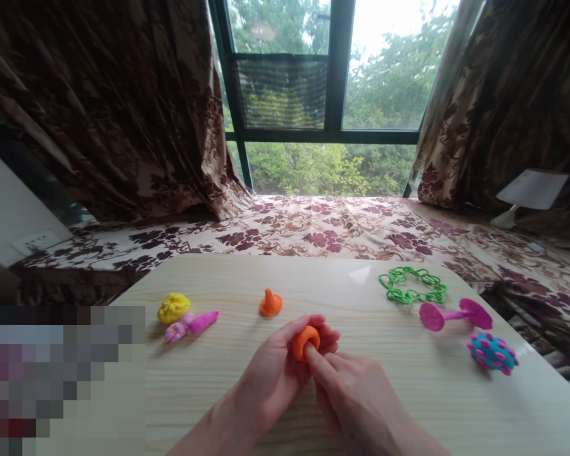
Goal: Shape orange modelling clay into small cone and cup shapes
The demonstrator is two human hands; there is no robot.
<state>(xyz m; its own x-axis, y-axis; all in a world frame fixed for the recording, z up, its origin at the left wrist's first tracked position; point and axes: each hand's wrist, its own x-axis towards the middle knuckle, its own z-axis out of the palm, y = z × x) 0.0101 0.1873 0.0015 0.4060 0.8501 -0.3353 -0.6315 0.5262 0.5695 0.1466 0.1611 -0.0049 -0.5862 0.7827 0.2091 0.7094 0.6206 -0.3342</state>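
Note:
My left hand (278, 370) cups a round lump of orange modelling clay (299, 342), its thumb and fingers curved around it. The index finger of my right hand (349, 386) presses into a hollow in that lump, and its other fingers are curled in. Just beyond my left hand, a smaller orange clay piece (270, 304) with a pointed top stands on the table. My forearms come in from the bottom edge.
On the pale wooden table (228, 275), a yellow clay lump (174, 307) and a pink clay piece (203, 322) lie left. At right are a green clay chain (439, 292), a pink clay dumbbell (453, 315) and a blue clay lump with pink dots (491, 353).

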